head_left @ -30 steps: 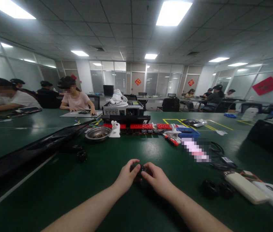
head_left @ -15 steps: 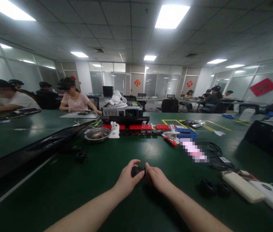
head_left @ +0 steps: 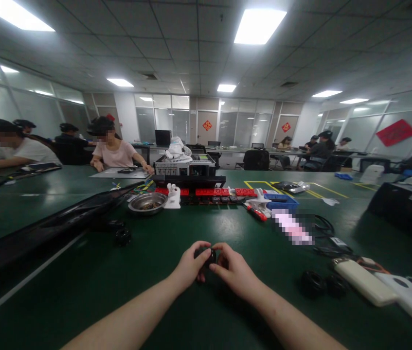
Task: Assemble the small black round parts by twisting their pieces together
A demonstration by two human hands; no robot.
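Fingers of the left hand clamp a small black part over the green table; the right hand's fingertips meet its right end, though whether they grip it cannot be told. Two round black pieces sit to the right, another to the left. Beyond stand a metal bowl and a white holder, side by side.

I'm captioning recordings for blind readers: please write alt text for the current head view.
A person's left hand holds a small black part above a green table, the right hand at its end. Beyond the hands are a metal bowl and a blue tray; other people sit farther off.
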